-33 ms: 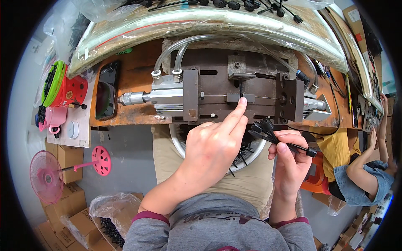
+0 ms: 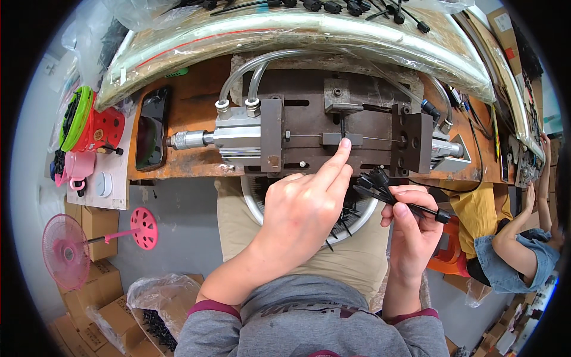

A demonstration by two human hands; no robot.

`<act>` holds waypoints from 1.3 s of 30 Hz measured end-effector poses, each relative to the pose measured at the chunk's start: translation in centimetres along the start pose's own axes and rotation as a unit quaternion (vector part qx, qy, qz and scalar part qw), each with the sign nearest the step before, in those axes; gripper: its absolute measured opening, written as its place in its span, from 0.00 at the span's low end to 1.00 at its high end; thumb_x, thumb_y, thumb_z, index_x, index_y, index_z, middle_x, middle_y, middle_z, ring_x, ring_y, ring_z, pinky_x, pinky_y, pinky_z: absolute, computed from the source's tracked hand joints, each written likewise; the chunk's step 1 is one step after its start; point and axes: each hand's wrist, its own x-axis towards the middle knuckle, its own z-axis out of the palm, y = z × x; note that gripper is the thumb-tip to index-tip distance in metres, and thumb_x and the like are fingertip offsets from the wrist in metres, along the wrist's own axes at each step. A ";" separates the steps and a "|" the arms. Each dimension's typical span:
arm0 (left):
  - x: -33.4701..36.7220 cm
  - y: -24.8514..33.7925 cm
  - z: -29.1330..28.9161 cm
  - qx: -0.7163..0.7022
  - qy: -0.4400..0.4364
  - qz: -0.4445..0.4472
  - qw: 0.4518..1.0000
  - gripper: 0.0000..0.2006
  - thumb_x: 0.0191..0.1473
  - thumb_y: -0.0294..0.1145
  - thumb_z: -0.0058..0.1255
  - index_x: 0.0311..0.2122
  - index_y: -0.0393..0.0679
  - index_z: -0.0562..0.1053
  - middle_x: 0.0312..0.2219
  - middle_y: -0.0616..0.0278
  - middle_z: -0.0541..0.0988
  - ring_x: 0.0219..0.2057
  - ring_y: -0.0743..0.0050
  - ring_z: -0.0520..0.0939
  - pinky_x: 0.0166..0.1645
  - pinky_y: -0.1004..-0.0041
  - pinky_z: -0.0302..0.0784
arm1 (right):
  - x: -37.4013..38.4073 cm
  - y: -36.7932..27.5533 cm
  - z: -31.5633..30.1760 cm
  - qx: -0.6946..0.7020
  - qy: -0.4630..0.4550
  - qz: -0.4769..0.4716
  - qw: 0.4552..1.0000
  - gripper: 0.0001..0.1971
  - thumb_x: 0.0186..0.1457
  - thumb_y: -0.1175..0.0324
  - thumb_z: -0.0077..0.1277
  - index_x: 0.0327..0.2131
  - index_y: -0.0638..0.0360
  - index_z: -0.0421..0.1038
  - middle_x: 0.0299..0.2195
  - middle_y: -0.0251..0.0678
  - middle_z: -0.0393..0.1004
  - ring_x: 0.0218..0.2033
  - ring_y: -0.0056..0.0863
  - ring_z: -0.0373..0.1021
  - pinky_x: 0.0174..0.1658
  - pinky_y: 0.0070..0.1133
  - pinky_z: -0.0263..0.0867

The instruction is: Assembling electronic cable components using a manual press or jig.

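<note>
My left hand reaches over the metal fixture with its index finger stretched out. That fingertip touches the near end of a thin black stem, which lies across the small grey block under the bracket. Its thumb is hidden. A thin rod runs through the block's line between two air cylinders, the left one and the right one. My right hand is closed around a bunch of black plastic stems with knobbed ends, just off the fixture's near edge.
A white-rimmed basket with black stems sits on my lap, partly under my left hand. A phone lies on the bench at left. Beyond the fixture runs a plastic-wrapped ledge. A pink fan stands left; a co-worker's arm is at right.
</note>
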 end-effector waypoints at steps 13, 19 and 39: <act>-0.1 0.0 0.1 0.009 -0.003 -0.002 1.000 0.17 0.36 0.20 0.60 0.38 0.38 0.78 0.51 0.58 0.78 0.24 0.68 0.83 0.30 0.74 0.78 | -0.1 0.2 0.1 0.007 -0.013 0.010 1.000 0.07 0.55 0.81 0.53 0.38 0.68 0.73 0.42 0.46 0.73 0.31 0.24 0.74 0.31 0.19 0.73; -0.1 0.0 0.0 0.002 0.003 -0.001 1.000 0.17 0.36 0.20 0.59 0.37 0.38 0.78 0.51 0.58 0.78 0.23 0.67 0.83 0.29 0.74 0.78 | -0.1 0.2 0.2 0.003 -0.022 0.016 1.000 0.07 0.55 0.81 0.53 0.38 0.68 0.74 0.41 0.46 0.73 0.31 0.24 0.74 0.32 0.18 0.73; -0.1 -0.1 0.0 -0.002 0.003 0.000 1.000 0.16 0.36 0.20 0.59 0.37 0.37 0.78 0.51 0.58 0.78 0.23 0.67 0.83 0.29 0.74 0.78 | -0.1 0.2 0.4 0.001 -0.018 0.016 1.000 0.06 0.55 0.81 0.53 0.38 0.68 0.74 0.41 0.46 0.73 0.31 0.24 0.74 0.32 0.18 0.73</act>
